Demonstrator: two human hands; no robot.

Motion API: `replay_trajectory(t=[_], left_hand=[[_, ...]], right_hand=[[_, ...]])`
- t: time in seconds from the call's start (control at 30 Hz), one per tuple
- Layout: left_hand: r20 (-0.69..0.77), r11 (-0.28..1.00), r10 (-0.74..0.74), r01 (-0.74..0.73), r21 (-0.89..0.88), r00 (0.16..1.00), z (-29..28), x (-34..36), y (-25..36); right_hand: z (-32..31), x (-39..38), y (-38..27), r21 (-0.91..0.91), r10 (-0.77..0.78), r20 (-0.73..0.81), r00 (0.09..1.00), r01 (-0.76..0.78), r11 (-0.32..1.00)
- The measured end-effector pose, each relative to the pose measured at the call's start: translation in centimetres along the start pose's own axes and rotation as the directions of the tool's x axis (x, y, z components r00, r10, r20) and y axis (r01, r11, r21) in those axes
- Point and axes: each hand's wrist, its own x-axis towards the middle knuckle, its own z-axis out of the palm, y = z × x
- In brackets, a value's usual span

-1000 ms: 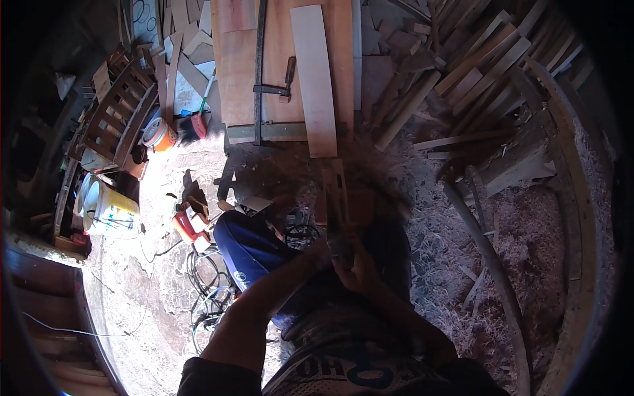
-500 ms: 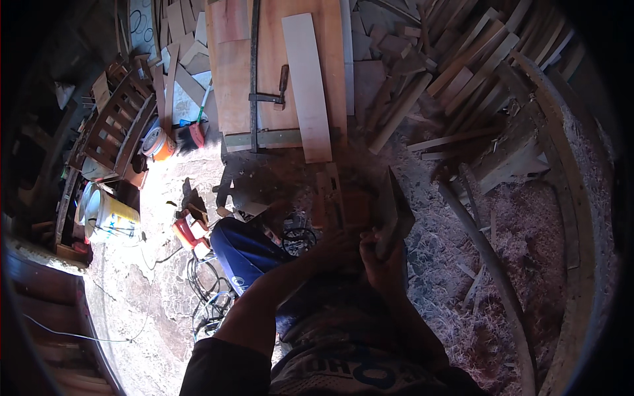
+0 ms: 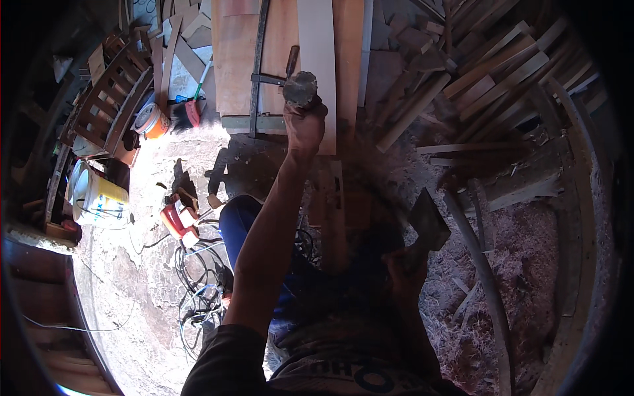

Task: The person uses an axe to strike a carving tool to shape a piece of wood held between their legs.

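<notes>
My left hand [image 3: 306, 131] is raised over the near end of a pale board [image 3: 322, 79], its fingers closed round a grey, round thing [image 3: 300, 89] with an uneven rim. What that thing is I cannot make out. At lower right my right hand [image 3: 404, 272] grips a flat-bladed tool [image 3: 429, 221], its dark, angular blade pointing up and away. Shadow hides most of the right fingers. Between my knees stands a narrow wooden piece [image 3: 332, 224], apart from both hands. Beside my left hand lies a bar clamp [image 3: 259, 79] on a wide wooden panel [image 3: 231, 72].
Stacked timber offcuts [image 3: 502, 72] fill the far right. A curved branch-like pole [image 3: 485, 277] lies among shavings at right. On the left are a white-and-yellow bucket [image 3: 99, 198], an orange-and-white bucket [image 3: 152, 122], a red power tool [image 3: 177, 221] and tangled cables [image 3: 198, 290].
My left hand has swung forward from beside the right hand up over the board, now showing the round grey thing. The right hand and its tool have shifted right and slightly nearer me.
</notes>
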Motion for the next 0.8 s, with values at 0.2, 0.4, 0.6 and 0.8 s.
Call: replay_trajectory(t=[0.2, 0.4, 0.6, 0.8], left_hand=[[-0.062, 0.868, -0.46, 0.433, -0.244, 0.886, 1.4, -9.9, -1.1], [-0.15, 0.989, -0.022, 0.044, 0.143, 0.988, 0.3, -6.9, -7.6], [-0.098, 0.999, -0.034, 0.033, -0.017, 0.995, 1.7, -3.2, -2.7], [-0.065, 0.939, -0.33, 0.32, -0.126, 0.942, 1.5, -8.5, -5.1]], right_hand=[[-1.0, 0.9, 1.5, -0.05, 0.189, 0.1, 0.977, -0.185, 0.981], [0.6, 1.9, 2.1, 0.027, 0.324, 0.084, 0.942, -0.327, 0.945], [-0.9, 1.8, 3.2, 0.009, 0.354, 0.049, 0.934, -0.355, 0.935], [-0.5, 2.0, 4.1, 0.069, 0.333, 0.066, 0.94, -0.338, 0.939]])
